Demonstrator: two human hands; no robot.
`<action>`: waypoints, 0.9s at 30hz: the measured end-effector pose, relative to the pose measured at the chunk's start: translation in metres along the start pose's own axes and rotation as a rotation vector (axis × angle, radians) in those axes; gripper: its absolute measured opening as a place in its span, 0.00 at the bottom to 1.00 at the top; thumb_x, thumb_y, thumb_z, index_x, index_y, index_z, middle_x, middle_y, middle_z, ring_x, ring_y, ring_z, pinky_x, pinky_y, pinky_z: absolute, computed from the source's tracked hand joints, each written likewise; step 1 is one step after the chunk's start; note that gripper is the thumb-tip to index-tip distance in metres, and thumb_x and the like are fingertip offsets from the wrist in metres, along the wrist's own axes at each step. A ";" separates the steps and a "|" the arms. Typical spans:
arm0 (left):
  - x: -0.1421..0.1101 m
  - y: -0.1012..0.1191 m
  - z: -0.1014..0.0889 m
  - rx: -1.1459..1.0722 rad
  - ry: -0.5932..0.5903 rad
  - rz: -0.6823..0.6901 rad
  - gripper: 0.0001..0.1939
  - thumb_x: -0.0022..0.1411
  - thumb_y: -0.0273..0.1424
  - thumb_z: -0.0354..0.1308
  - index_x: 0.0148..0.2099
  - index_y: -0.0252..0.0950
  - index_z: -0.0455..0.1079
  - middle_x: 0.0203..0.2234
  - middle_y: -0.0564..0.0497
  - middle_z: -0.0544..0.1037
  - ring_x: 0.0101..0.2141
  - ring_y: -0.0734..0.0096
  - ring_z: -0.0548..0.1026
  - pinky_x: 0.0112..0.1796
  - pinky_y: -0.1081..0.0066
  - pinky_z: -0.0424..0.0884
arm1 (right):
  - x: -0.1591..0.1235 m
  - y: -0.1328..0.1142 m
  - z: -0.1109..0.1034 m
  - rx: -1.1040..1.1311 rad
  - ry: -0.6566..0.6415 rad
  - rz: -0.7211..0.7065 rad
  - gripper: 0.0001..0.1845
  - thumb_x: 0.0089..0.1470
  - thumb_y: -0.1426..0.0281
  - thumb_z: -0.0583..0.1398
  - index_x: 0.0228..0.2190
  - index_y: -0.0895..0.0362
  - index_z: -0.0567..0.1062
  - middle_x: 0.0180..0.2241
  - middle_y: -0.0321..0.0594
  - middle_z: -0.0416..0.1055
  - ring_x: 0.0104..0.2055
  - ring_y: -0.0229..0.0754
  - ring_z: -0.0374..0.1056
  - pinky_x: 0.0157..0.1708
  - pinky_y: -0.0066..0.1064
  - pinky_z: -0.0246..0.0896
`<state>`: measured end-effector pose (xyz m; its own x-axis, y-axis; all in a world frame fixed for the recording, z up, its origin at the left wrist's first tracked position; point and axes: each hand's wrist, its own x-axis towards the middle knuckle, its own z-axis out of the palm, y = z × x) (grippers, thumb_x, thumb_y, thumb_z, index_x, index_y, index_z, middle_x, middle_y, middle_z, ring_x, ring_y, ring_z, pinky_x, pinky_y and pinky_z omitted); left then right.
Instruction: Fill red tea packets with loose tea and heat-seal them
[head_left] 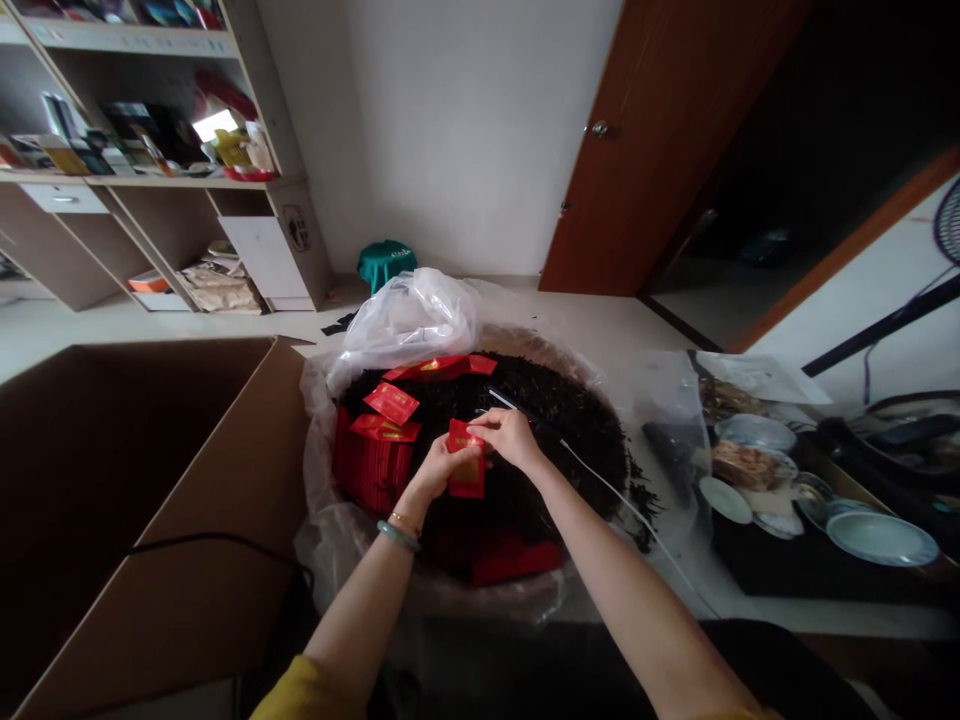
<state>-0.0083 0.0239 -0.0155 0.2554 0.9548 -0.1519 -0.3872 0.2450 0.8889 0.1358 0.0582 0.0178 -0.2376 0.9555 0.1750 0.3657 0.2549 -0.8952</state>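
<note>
Between my two hands is a small red packet [466, 482] with gold print, held upright over a heap of dark dried leaves [577, 430]. My left hand [435, 470] grips its left side with the thumb across the front. My right hand [506, 437] pinches its upper right edge. The leaves fill a large container lined with clear plastic [322, 500]. On their left side stands a tight row of red packets [371, 470], with a loose red packet [394, 402] lying above it. More red packets [517, 562] lie at the near edge, in shadow.
An open cardboard box [187, 500] stands at the left. A white cable [630, 505] runs across the leaves toward the lower right. Dishes, including a pale oval plate [881, 533], sit on a dark surface at the right. A green-covered bin [386, 262] is behind.
</note>
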 end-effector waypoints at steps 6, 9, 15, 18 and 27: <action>0.003 -0.001 -0.003 -0.068 0.118 -0.002 0.27 0.36 0.37 0.73 0.39 0.30 0.71 0.34 0.43 0.81 0.27 0.61 0.79 0.29 0.67 0.74 | 0.004 0.009 -0.016 -0.493 0.242 -0.105 0.13 0.52 0.68 0.60 0.41 0.55 0.77 0.39 0.46 0.75 0.43 0.49 0.68 0.45 0.41 0.63; 0.004 0.000 -0.003 -0.093 0.130 0.007 0.26 0.37 0.37 0.73 0.38 0.30 0.72 0.35 0.42 0.81 0.27 0.61 0.80 0.28 0.68 0.73 | 0.001 0.018 -0.025 -0.858 0.248 -0.003 0.26 0.48 0.70 0.64 0.50 0.57 0.71 0.46 0.53 0.70 0.48 0.57 0.63 0.45 0.45 0.60; 0.004 -0.001 -0.003 -0.108 0.131 0.011 0.26 0.34 0.35 0.74 0.37 0.29 0.73 0.34 0.41 0.81 0.26 0.61 0.79 0.28 0.68 0.74 | 0.000 0.031 -0.025 -1.040 0.173 -0.006 0.26 0.50 0.67 0.63 0.51 0.56 0.68 0.44 0.52 0.69 0.46 0.54 0.63 0.41 0.41 0.59; 0.004 -0.002 -0.004 -0.095 0.142 0.016 0.26 0.34 0.35 0.74 0.37 0.29 0.73 0.33 0.41 0.81 0.25 0.62 0.79 0.28 0.68 0.74 | 0.003 0.033 -0.030 -0.994 0.202 -0.034 0.23 0.51 0.67 0.62 0.50 0.56 0.69 0.42 0.52 0.70 0.45 0.53 0.64 0.41 0.40 0.61; 0.004 -0.003 -0.004 -0.016 0.141 0.018 0.26 0.33 0.37 0.74 0.35 0.29 0.74 0.29 0.45 0.81 0.24 0.64 0.78 0.28 0.69 0.73 | 0.003 0.001 -0.060 -0.444 -0.061 -0.216 0.20 0.52 0.65 0.61 0.47 0.54 0.73 0.44 0.43 0.72 0.44 0.45 0.69 0.46 0.37 0.64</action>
<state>-0.0093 0.0277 -0.0205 0.1214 0.9730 -0.1961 -0.4046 0.2289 0.8854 0.1890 0.0705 0.0423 -0.3973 0.8669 0.3010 0.6472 0.4972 -0.5778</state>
